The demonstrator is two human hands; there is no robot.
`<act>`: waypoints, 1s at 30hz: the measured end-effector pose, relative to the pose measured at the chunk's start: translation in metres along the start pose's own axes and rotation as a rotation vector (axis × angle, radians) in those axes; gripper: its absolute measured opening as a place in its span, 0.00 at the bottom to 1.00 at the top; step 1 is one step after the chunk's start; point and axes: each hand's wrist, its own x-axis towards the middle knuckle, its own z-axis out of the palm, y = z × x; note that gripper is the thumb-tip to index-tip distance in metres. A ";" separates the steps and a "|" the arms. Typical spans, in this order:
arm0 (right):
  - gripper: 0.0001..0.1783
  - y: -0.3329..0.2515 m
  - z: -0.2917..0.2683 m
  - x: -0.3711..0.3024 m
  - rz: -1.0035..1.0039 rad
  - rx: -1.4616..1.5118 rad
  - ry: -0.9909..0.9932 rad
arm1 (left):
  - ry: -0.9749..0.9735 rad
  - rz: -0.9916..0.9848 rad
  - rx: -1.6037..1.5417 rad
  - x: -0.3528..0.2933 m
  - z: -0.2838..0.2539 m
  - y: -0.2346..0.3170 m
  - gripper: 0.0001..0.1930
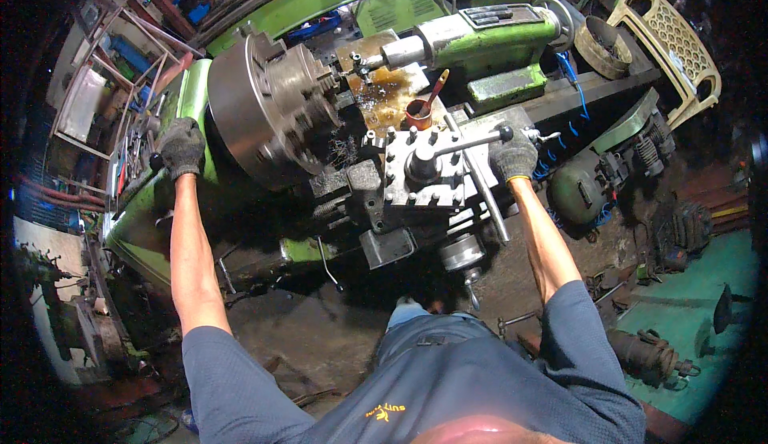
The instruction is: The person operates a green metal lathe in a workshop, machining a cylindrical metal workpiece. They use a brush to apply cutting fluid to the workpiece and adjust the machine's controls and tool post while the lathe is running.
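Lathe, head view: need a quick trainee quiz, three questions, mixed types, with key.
1. True or false: the brush lies outside the red cup.
2. Of these, which is nearest the left hand?
A) chuck
B) tailstock
C) plastic chair
3. Does the chuck look still or turning, and what suggests it?

Key:
1. False; its handle sticks up out of the cup.
2. A.
3. Probably turning: its jaws look smeared, while the tool post looks sharp.
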 end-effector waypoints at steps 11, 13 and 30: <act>0.13 -0.004 -0.005 -0.001 -0.016 -0.001 -0.021 | 0.024 0.028 0.016 -0.002 0.005 -0.004 0.06; 0.12 -0.004 -0.004 0.000 -0.021 0.005 -0.031 | 0.012 0.018 0.073 -0.005 0.009 -0.009 0.06; 0.11 -0.003 -0.004 -0.002 0.024 -0.026 -0.012 | -0.032 -0.012 0.050 -0.001 0.004 -0.005 0.05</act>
